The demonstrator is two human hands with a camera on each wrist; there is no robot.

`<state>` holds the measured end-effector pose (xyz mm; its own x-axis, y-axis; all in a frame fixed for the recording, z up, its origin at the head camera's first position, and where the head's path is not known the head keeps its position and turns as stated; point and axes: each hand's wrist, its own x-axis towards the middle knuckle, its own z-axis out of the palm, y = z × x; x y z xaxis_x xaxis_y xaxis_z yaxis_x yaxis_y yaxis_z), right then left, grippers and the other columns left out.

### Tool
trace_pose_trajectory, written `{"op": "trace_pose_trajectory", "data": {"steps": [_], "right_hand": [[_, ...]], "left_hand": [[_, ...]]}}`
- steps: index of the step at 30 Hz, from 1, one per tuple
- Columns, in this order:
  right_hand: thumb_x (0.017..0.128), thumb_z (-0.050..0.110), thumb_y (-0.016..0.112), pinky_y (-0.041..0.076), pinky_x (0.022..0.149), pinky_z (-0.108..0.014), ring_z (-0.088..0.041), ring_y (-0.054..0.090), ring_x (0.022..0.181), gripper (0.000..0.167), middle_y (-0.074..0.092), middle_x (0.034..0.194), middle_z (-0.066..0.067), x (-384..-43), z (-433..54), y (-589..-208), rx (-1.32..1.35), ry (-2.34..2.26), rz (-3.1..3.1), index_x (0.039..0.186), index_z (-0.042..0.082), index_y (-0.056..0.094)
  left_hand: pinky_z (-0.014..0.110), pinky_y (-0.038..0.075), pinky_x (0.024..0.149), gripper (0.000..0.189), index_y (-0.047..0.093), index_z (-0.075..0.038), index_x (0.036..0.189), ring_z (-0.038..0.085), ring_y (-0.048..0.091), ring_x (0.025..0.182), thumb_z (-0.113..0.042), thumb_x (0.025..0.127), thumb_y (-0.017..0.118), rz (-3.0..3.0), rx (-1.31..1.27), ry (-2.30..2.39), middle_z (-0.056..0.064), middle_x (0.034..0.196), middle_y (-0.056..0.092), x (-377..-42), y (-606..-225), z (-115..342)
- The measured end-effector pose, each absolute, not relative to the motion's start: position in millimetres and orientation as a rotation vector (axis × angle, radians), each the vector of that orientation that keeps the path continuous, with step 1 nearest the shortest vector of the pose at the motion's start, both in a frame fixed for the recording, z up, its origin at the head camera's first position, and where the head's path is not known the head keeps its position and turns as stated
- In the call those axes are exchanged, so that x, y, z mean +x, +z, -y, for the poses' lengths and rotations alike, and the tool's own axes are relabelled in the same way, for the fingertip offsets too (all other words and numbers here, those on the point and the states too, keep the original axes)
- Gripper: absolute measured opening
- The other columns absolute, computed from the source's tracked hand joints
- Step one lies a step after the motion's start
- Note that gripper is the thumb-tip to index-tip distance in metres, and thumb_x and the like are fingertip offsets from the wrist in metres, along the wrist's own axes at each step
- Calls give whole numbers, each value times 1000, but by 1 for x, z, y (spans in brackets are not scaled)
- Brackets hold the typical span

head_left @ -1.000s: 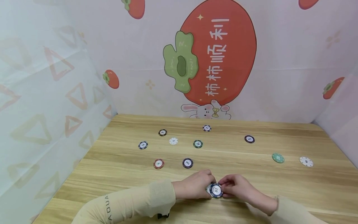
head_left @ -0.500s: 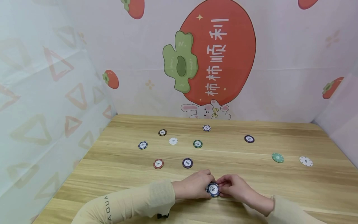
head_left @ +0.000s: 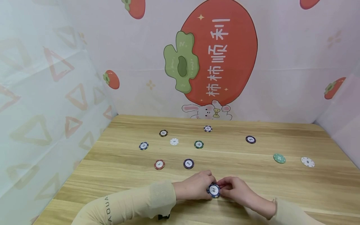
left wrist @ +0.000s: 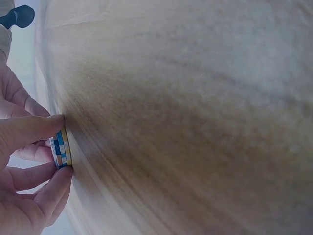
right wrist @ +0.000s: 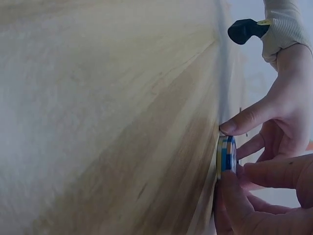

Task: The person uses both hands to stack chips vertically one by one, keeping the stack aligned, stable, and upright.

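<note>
A small stack of poker chips (head_left: 214, 190) lies near the front of the table, with a blue chip marked 10 facing up. My left hand (head_left: 195, 187) grips the stack from the left, its thumb and fingers curled against the edge. From the right, my right hand (head_left: 237, 191) pinches the same stack with bent fingers. In the left wrist view, the edges of the layered chips (left wrist: 61, 149) show blue, white and yellow bands between the fingertips. The right wrist view shows the stack (right wrist: 225, 155) low on the wood, partly covered by fingers of both hands.
Loose chips lie spread over the wooden table (head_left: 126, 187): a red one (head_left: 159, 164), a purple one (head_left: 188, 163), a dark green one (head_left: 198, 144), a light green one (head_left: 279, 158), a white one (head_left: 307, 162) and several others. A printed cloth (head_left: 135, 100) hangs behind.
The blue 10 chip has slid left over the white chip under it, which no longer shows in the head view. My right hand moved slightly left with it; the left hand stayed put.
</note>
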<state>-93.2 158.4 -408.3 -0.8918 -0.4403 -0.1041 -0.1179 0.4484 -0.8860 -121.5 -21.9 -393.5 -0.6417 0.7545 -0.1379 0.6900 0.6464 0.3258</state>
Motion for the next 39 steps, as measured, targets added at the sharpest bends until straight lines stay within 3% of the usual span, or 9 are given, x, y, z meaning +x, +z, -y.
{"op": "trace_pose_trajectory", "data": {"steps": [6, 13, 24, 39], "right_hand": [[79, 5, 65, 47, 64, -21, -8, 55, 76, 22, 59, 89, -4, -93, -163, -406, -649, -1253, -2553, 99, -4, 63], [78, 3, 64, 49, 73, -32, -16, 59, 84, 19, 61, 93, -1, -101, -173, -405, -896, -914, -2832, 96, 3, 64], [77, 6, 67, 46, 82, -43, -29, 56, 97, 25, 58, 104, -9, -123, -211, -405, -921, -718, -2920, 101, 2, 62], [71, 0, 71, 47, 77, -45, -32, 56, 90, 23, 60, 97, -14, -148, -256, -413, -937, -517, -3150, 93, -2, 64]], "left_hand": [[10, 38, 69, 38, 63, -9, 103, -1, 45, 75, -19, 70, 78, -2611, 1178, 368, -6, 88, 50, -121, -393, 22], [10, 39, 69, 36, 63, -9, 102, -1, 45, 75, -19, 70, 78, -2615, 1168, 349, -6, 87, 50, -121, -393, 21], [9, 38, 67, 33, 64, -11, 98, -1, 45, 73, -20, 69, 78, -2633, 1182, 340, -7, 84, 48, -120, -392, 21], [9, 38, 67, 33, 64, -10, 100, -1, 45, 74, -19, 70, 77, -2618, 1170, 357, -7, 85, 49, -120, -392, 22]]}}
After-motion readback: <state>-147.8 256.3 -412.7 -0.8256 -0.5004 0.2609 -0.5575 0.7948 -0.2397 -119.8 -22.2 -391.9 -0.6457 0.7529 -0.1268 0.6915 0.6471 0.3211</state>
